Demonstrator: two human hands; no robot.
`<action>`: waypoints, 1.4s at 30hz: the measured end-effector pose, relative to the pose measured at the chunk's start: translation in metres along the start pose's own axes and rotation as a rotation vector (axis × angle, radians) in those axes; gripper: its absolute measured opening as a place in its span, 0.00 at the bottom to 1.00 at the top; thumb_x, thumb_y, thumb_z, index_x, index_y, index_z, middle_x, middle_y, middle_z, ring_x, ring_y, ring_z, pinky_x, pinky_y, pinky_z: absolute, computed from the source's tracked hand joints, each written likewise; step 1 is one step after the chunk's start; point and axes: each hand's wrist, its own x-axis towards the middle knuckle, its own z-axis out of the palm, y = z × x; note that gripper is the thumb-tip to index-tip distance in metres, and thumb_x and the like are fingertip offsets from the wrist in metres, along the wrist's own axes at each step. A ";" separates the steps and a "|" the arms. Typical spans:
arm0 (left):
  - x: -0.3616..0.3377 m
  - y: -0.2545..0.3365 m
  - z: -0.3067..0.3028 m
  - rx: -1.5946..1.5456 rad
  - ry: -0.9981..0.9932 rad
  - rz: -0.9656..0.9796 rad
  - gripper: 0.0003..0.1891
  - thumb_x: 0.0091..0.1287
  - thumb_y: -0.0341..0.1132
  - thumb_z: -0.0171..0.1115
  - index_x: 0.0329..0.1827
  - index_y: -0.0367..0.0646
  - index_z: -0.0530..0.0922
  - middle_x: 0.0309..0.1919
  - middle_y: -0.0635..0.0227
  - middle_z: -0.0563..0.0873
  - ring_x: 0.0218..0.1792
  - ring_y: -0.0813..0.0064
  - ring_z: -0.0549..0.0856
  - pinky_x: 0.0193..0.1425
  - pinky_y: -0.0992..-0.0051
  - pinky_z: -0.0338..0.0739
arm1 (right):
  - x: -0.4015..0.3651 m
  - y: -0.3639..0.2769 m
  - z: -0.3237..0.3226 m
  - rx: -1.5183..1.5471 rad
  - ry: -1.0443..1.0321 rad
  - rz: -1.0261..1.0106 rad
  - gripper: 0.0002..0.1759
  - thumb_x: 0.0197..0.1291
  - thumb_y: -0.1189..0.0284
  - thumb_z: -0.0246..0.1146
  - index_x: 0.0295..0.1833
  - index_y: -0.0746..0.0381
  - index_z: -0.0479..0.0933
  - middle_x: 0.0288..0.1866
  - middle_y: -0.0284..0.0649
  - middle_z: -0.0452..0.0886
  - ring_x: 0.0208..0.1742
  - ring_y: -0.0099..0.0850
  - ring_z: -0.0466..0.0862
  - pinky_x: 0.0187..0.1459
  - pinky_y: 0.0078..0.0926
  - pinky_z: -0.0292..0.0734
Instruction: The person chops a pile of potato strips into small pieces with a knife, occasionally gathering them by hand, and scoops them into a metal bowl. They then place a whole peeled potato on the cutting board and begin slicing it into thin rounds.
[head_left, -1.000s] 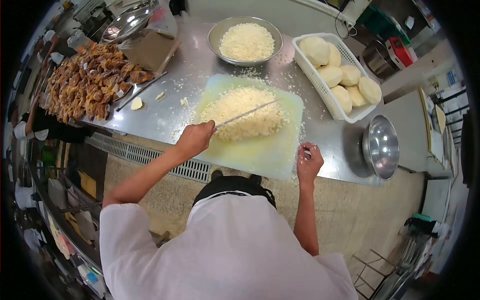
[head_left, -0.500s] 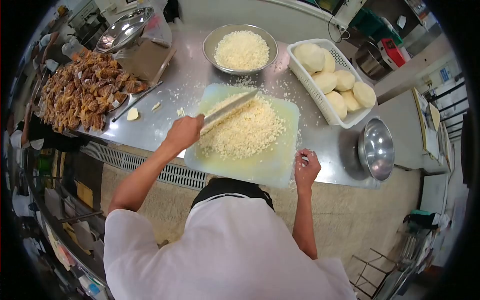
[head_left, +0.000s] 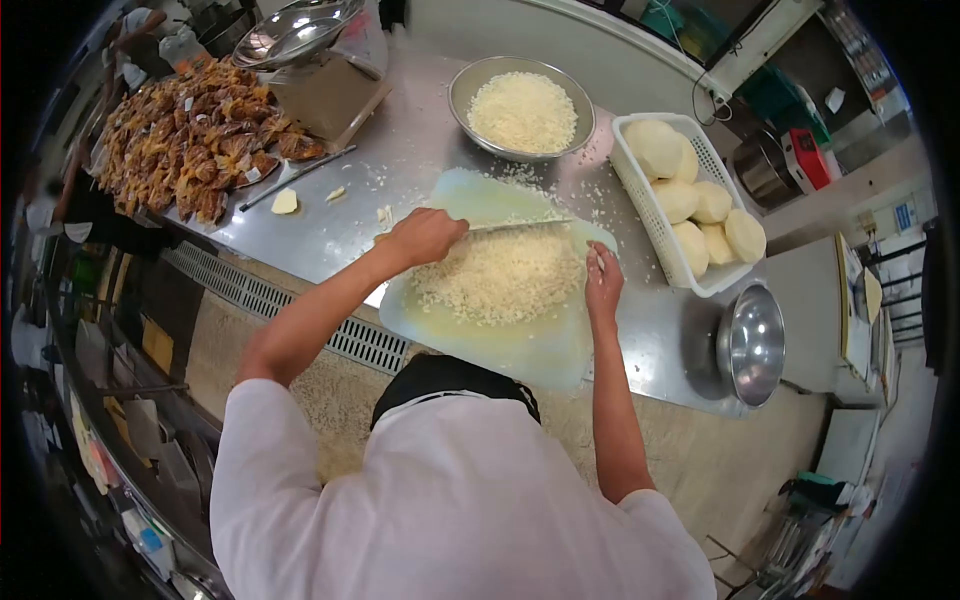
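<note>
My left hand (head_left: 428, 236) is closed round the handle of a kitchen knife (head_left: 520, 225). The blade lies nearly level across the far side of a heap of finely chopped pale vegetable (head_left: 500, 278), seen almost edge-on. Under the heap is a translucent pale green cutting board (head_left: 470, 342). Close to the blade's tip, over the board's right edge, is my right hand (head_left: 603, 280). Its fingers are loosely bent, a little apart, with white bits stuck to them, and nothing held shows.
Behind the board stands a metal bowl (head_left: 462, 100) of chopped vegetable. A white basket (head_left: 655, 215) holds several peeled, pale round vegetables. An empty-looking steel bowl (head_left: 755, 345) tilts at the right edge. Wrapped brown pieces (head_left: 190, 145) pile up left, near a dark rod (head_left: 298, 178).
The knife has swung from a diagonal over the heap to nearly level at its far side. My right hand has risen from the board's near right side toward the blade's tip. The view has shifted.
</note>
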 end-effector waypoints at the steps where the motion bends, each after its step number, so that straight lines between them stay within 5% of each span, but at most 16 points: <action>1: -0.014 0.008 -0.014 -0.049 0.003 -0.082 0.05 0.63 0.32 0.57 0.36 0.40 0.76 0.22 0.50 0.81 0.29 0.46 0.82 0.35 0.52 0.74 | 0.014 0.012 0.005 0.006 -0.002 0.003 0.13 0.69 0.68 0.56 0.51 0.64 0.79 0.50 0.44 0.80 0.49 0.36 0.81 0.50 0.33 0.78; 3: -0.047 0.019 -0.028 -0.129 0.053 -0.249 0.07 0.62 0.33 0.59 0.36 0.39 0.75 0.22 0.49 0.81 0.31 0.45 0.82 0.36 0.52 0.75 | 0.032 0.041 0.018 0.091 -0.072 -0.005 0.19 0.72 0.62 0.51 0.58 0.63 0.76 0.58 0.48 0.77 0.60 0.41 0.76 0.62 0.35 0.68; 7: -0.113 0.020 -0.023 -0.111 0.147 -0.521 0.06 0.63 0.33 0.58 0.34 0.39 0.75 0.21 0.49 0.81 0.30 0.46 0.82 0.37 0.52 0.76 | 0.041 0.065 0.047 -0.128 -0.204 -0.138 0.23 0.73 0.60 0.47 0.62 0.64 0.74 0.63 0.49 0.74 0.66 0.42 0.72 0.66 0.34 0.63; 9: -0.137 0.018 0.014 -0.030 0.153 -0.665 0.06 0.63 0.31 0.56 0.32 0.38 0.75 0.21 0.49 0.81 0.27 0.45 0.83 0.33 0.51 0.76 | 0.036 0.046 0.068 0.198 -0.326 -0.164 0.24 0.73 0.58 0.47 0.62 0.64 0.74 0.62 0.50 0.75 0.64 0.43 0.74 0.65 0.34 0.64; 12: -0.114 0.083 0.039 -0.117 0.143 -0.750 0.09 0.64 0.30 0.51 0.34 0.33 0.78 0.21 0.45 0.81 0.26 0.44 0.83 0.33 0.49 0.77 | 0.033 -0.012 0.069 0.294 -0.565 0.073 0.26 0.73 0.56 0.45 0.61 0.64 0.75 0.60 0.50 0.78 0.62 0.43 0.75 0.65 0.33 0.64; 16: -0.069 0.126 0.024 -0.260 0.244 -0.642 0.08 0.63 0.28 0.53 0.33 0.29 0.76 0.20 0.41 0.80 0.26 0.42 0.82 0.33 0.51 0.77 | 0.023 -0.062 0.065 0.407 -0.644 -0.076 0.27 0.73 0.54 0.45 0.60 0.65 0.76 0.56 0.51 0.80 0.60 0.44 0.77 0.65 0.33 0.64; 19: -0.066 0.155 -0.022 -0.331 0.201 -0.720 0.07 0.62 0.27 0.54 0.32 0.28 0.75 0.20 0.40 0.80 0.27 0.40 0.82 0.34 0.50 0.77 | 0.025 -0.088 0.042 0.483 -0.465 -0.203 0.32 0.73 0.51 0.41 0.58 0.69 0.75 0.60 0.47 0.78 0.64 0.38 0.74 0.69 0.35 0.59; 23: -0.053 0.157 0.020 -0.352 0.156 -0.674 0.06 0.61 0.26 0.54 0.31 0.29 0.75 0.21 0.40 0.80 0.28 0.40 0.82 0.35 0.50 0.76 | 0.025 -0.105 0.002 0.547 -0.292 -0.203 0.32 0.73 0.53 0.41 0.57 0.71 0.75 0.59 0.49 0.78 0.65 0.39 0.73 0.70 0.37 0.58; 26: -0.027 0.133 0.049 -0.261 0.156 -0.448 0.05 0.59 0.25 0.54 0.31 0.29 0.74 0.22 0.40 0.81 0.28 0.40 0.82 0.35 0.51 0.77 | 0.019 -0.111 -0.024 0.453 -0.246 -0.239 0.30 0.73 0.55 0.43 0.58 0.71 0.75 0.59 0.48 0.78 0.65 0.39 0.73 0.70 0.38 0.59; 29: -0.027 0.161 -0.008 -0.291 0.112 -0.485 0.06 0.58 0.25 0.53 0.34 0.28 0.73 0.22 0.39 0.80 0.28 0.41 0.82 0.35 0.51 0.77 | 0.006 -0.103 -0.043 0.428 -0.063 -0.290 0.24 0.72 0.61 0.46 0.57 0.70 0.76 0.56 0.50 0.80 0.60 0.40 0.77 0.63 0.34 0.66; 33: -0.035 0.161 0.029 -0.246 -0.034 -0.448 0.06 0.56 0.24 0.55 0.34 0.29 0.72 0.21 0.40 0.80 0.28 0.41 0.82 0.34 0.51 0.76 | -0.018 -0.085 -0.057 0.461 0.088 -0.249 0.23 0.71 0.64 0.46 0.57 0.70 0.76 0.55 0.49 0.81 0.58 0.39 0.78 0.62 0.32 0.67; 36: -0.028 0.137 0.028 -0.224 0.001 -0.337 0.08 0.55 0.23 0.56 0.37 0.30 0.71 0.20 0.41 0.80 0.27 0.41 0.82 0.34 0.51 0.76 | -0.029 -0.080 -0.061 0.482 0.103 -0.031 0.22 0.70 0.66 0.48 0.57 0.70 0.76 0.54 0.49 0.81 0.57 0.39 0.78 0.62 0.32 0.67; 42: -0.049 0.115 0.019 -0.142 0.057 -0.508 0.09 0.57 0.24 0.57 0.40 0.32 0.72 0.22 0.41 0.80 0.29 0.41 0.83 0.34 0.50 0.76 | -0.058 -0.060 -0.057 0.458 0.145 -0.031 0.19 0.67 0.67 0.52 0.56 0.69 0.77 0.53 0.48 0.81 0.58 0.37 0.79 0.61 0.31 0.67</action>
